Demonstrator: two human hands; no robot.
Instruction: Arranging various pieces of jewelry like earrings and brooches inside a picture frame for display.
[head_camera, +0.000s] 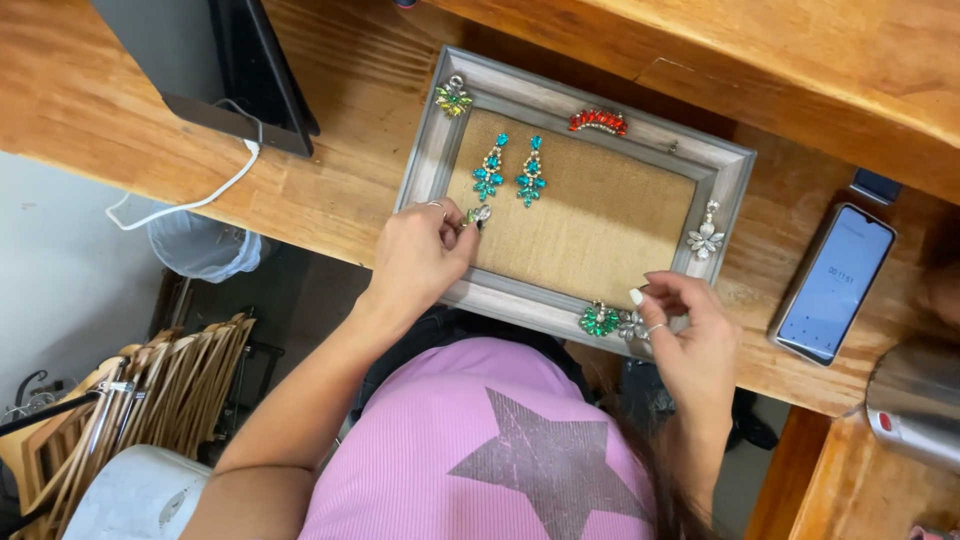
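Wood fills the head view: a honey-coloured plank tabletop runs from nine o'clock across to three, with a raised wooden ledge at one o'clock and grey floor showing below its near edge. On the plank lies a grey-washed picture frame around a burlap panel, set slightly askew. Jewelled pieces sit on its border: a green-yellow brooch at eleven o'clock, a red crescent at twelve, a clear flower at three, a green cluster at six. Two teal drop earrings hang side by side on the burlap. The left hand pinches a small pale jewelled piece at the frame's left inner edge; the right hand is curled, fingertips on a clear jewel at the bottom rail. A phone with a lit screen lies well apart at three o'clock, a dark tablet with a white cable at ten. The burlap's right half is bare. Below the edge stand a lined bin and wooden hangers.
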